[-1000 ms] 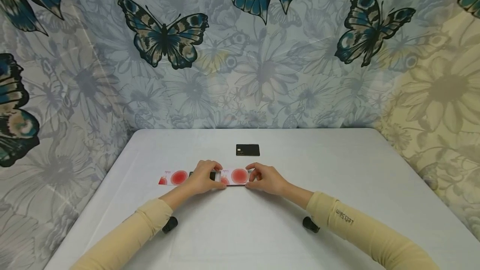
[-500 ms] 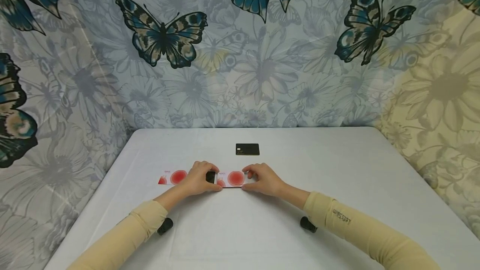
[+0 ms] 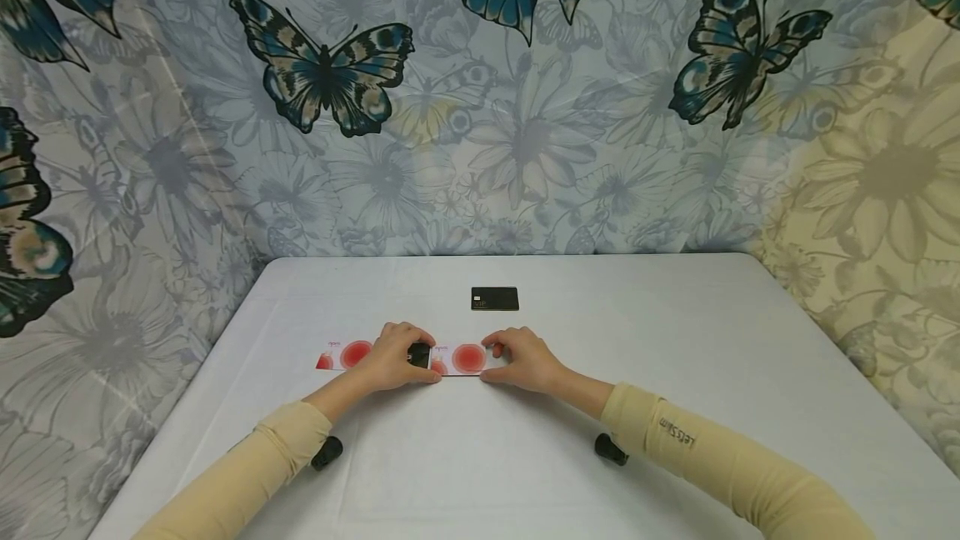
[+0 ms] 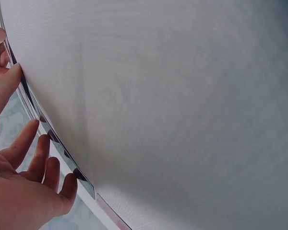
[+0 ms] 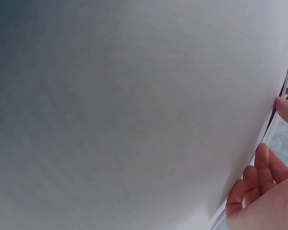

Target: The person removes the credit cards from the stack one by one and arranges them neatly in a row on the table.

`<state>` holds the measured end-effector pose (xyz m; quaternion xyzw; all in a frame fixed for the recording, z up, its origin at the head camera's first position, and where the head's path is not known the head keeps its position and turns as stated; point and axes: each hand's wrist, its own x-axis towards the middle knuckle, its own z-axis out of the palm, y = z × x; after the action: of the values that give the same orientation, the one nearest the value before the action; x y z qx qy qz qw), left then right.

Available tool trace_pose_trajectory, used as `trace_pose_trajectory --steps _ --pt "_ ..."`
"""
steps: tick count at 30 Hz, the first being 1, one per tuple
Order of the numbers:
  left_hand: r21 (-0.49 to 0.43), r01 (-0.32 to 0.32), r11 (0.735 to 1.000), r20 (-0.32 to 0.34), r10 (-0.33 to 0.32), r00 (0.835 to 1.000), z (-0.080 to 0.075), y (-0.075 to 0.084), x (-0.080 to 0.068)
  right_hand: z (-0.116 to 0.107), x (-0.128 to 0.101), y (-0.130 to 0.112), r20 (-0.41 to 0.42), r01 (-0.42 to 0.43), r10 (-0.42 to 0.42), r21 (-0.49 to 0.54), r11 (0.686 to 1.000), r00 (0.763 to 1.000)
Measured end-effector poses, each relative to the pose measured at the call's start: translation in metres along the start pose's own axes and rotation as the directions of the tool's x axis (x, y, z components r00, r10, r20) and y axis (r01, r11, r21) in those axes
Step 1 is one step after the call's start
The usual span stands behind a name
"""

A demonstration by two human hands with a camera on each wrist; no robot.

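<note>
A long white paper sleeve printed with red circles lies across the white table. My left hand lies curled over its middle, fingertips on a small black card that shows between the two printed sections. My right hand pinches the sleeve's right end. In the left wrist view the left hand sits at the sleeve's thin edge with loosely bent fingers. The right wrist view catches the right hand at the frame's edge. How much of the card is inside the sleeve is hidden.
A second black card lies flat a little beyond the hands, near the table's middle. A butterfly-and-flower cloth hangs behind and beside the table. Small black wrist cameras sit under both forearms.
The right hand has slid the sleeve's right section leftwards, so less of the black card shows. The left hand has stayed almost still.
</note>
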<state>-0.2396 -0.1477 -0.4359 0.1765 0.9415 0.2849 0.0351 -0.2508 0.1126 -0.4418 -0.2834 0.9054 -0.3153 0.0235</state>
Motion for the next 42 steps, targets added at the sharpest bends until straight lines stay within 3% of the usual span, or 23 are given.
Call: trace_pose_trajectory --steps 42 --pt "-0.006 0.001 1.000 -0.002 -0.001 1.000 0.0010 -0.0027 -0.0002 0.0008 0.0012 -0.0011 0.009 -0.017 0.017 -0.003 1.000 1.000"
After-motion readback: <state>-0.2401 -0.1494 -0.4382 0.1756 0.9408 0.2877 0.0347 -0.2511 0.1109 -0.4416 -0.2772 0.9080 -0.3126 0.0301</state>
